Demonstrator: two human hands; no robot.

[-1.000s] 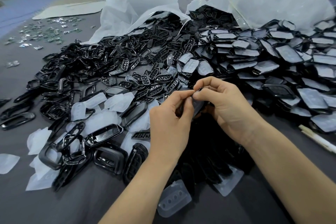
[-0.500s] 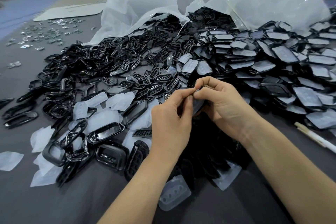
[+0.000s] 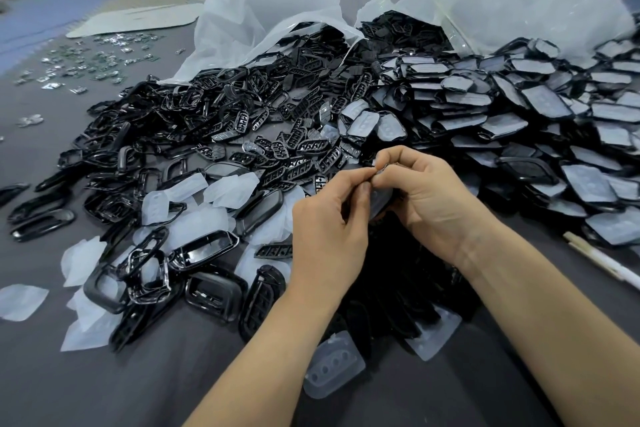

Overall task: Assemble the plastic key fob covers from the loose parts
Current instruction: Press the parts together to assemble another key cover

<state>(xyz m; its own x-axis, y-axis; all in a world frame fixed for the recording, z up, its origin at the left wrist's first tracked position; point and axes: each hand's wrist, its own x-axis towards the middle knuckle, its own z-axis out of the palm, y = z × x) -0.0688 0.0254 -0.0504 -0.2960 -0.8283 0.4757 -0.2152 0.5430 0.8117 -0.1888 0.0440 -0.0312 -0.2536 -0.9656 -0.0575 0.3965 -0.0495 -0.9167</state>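
At mid-table, just in front of the parts heap: left hand point(image 3: 329, 229) and right hand point(image 3: 426, 198) meet fingertip to fingertip, each pinching the top edge of one grey cover part point(image 3: 379, 199) with thumb and forefinger. It's held up off the grey table point(image 3: 104, 385), tilted toward the face, probably so the edge seam is visible while seating or peeling something thin. Most of the part is hidden by the fingers, so I can't tell which. The stock looks sorted by type for reach. Black frames point(image 3: 194, 149) are on the left, button inserts point(image 3: 294, 146) straight ahead, translucent pads point(image 3: 228, 187) near the left hand, and one clear pad point(image 3: 334, 364) by the left forearm. The film-faced covers point(image 3: 519, 114) overlapped on the right are likely the done or half-done pile, kept apart from the loose parts. The bags point(image 3: 263, 21) lie open toward the worker and spill parts within reach. A pen point(image 3: 602, 262) lies at the right edge, unused.
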